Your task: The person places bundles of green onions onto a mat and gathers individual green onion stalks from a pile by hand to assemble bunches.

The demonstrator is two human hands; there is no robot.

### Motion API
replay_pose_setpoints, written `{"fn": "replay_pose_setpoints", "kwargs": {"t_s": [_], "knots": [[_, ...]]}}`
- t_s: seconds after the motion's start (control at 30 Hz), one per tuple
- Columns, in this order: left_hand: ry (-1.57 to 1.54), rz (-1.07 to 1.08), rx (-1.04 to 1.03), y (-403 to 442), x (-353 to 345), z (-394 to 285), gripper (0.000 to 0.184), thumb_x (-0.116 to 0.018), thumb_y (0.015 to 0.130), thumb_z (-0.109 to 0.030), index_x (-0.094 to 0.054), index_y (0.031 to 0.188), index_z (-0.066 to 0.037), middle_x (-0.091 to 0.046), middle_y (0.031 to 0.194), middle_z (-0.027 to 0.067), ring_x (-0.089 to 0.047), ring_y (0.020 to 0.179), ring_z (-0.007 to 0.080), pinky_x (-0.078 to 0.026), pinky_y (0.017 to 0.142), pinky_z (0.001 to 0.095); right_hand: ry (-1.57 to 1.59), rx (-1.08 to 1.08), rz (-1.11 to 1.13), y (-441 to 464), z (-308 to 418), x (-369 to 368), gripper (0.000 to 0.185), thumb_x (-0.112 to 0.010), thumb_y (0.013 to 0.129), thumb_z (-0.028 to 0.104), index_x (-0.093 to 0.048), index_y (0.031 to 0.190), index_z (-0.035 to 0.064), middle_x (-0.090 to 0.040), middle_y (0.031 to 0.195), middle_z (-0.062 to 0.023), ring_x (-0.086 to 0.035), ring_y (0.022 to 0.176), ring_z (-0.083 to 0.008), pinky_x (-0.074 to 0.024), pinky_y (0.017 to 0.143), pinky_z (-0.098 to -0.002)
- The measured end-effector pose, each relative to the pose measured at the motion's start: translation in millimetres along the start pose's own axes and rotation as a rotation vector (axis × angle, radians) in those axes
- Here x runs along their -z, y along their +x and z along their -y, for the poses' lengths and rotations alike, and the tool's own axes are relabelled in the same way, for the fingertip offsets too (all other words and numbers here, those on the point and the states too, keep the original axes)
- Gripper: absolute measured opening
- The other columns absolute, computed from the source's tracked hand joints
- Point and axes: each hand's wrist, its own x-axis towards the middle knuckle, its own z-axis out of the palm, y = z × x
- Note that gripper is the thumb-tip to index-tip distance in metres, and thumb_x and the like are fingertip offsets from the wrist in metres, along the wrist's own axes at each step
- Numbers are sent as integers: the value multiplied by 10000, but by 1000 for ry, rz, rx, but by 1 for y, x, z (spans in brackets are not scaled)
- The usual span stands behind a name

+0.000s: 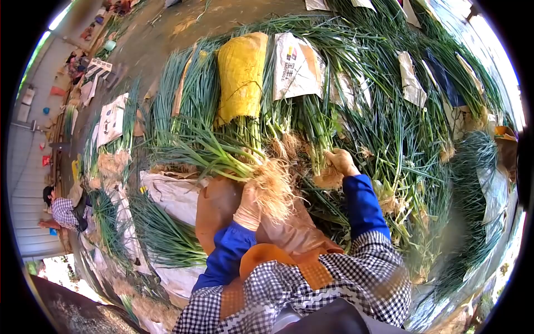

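Note:
My left hand [248,201] is closed around a bunch of green onions [227,160]. Its pale, stringy roots [275,189] hang over my fingers to the right, while the green leaves fan out to the upper left. My right hand [341,161] has its fingers curled at the root end of another green onion bunch [318,131], which lies with its leaves pointing away from me. Part of that grip is hidden behind my knuckles. Between the two hands lie more onion roots [285,146].
A yellow woven sack [241,72] and a white printed sack [297,67] cover onions ahead. Heaps of green onions [384,128] spread to the right. A pale sack [172,192] and more onions [167,231] lie left. A person in a checked top [65,212] is at far left.

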Motion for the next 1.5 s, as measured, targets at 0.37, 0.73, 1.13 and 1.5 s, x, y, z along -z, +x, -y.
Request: {"fn": "replay_pose_setpoints", "kwargs": {"t_s": [0.37, 0.73, 1.13, 1.5], "knots": [[-42, -97, 363, 14, -6, 118, 326, -533, 779, -61, -509, 1096, 11, -604, 968, 159, -605, 843, 291, -516, 770, 406, 262, 39, -286, -124, 70, -7, 283, -552, 884, 261, -591, 737, 23, -582, 636, -33, -476, 531, -86, -395, 495, -221], [-60, 88, 488, -6, -13, 115, 378, -543, 783, -42, -480, 1151, 16, -598, 989, 170, -606, 868, 287, -516, 784, 399, 1432, -354, -26, -128, 77, -13, 140, -542, 883, 158, -562, 843, 25, -601, 726, -75, -586, 610, -177, -497, 545, -284], [-13, -199, 277, 12, -3, 134, 181, -567, 780, -64, -588, 943, 13, -623, 860, 120, -609, 745, 232, -517, 713, 326, 1385, -127, -212, -177, 119, -2, 168, -513, 904, 162, -569, 905, 4, -619, 823, -66, -570, 698, -114, -472, 613, -239], [82, -203, 197, 13, -13, 126, 201, -542, 790, -46, -555, 988, -13, -611, 891, 99, -596, 793, 212, -504, 740, 306, 1331, -313, -214, -201, 138, 16, 230, -503, 914, 185, -573, 965, -28, -626, 877, -61, -567, 742, -96, -479, 666, -226]]}}
